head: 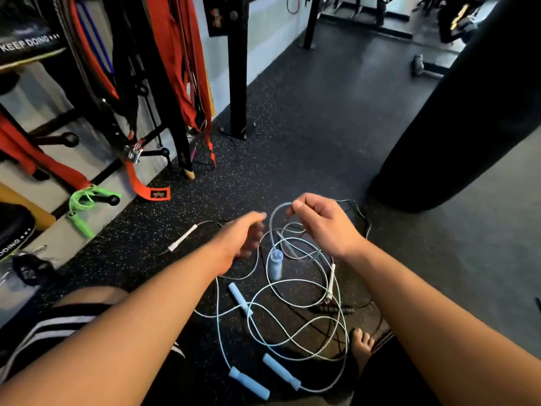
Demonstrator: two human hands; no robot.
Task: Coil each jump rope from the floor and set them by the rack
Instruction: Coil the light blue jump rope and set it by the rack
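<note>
Where the seated person's right hand (322, 227) is raised above the speckled rubber floor (292, 127), its thumb and fingers (296, 205) are pinched together on a loop of pale blue cord (272, 222). One blue handle (276, 263) hangs from that cord above the tangle below. The left hand (240, 238), blurred, lies just beside the loop with its fingers loose and apart, gripping nothing that can be made out. Beneath both hands the jump ropes (281, 317) lie in an overlapping heap on the floor. Further blue handles (248, 382) lie nearest the person's legs. A white handle (182, 238) lies apart to the left, while a second white handle (330, 279) and a black handle (330, 309) lie below the right wrist. A bare foot (361, 344) rests at the edge of the heap. The rack (105, 172), hung with orange straps (181, 54) and dark bands, stands at the left, well apart from the ropes, and a green hand grip (85, 203) sits at its base. A black punching bag (468, 112) fills the right side.
</note>
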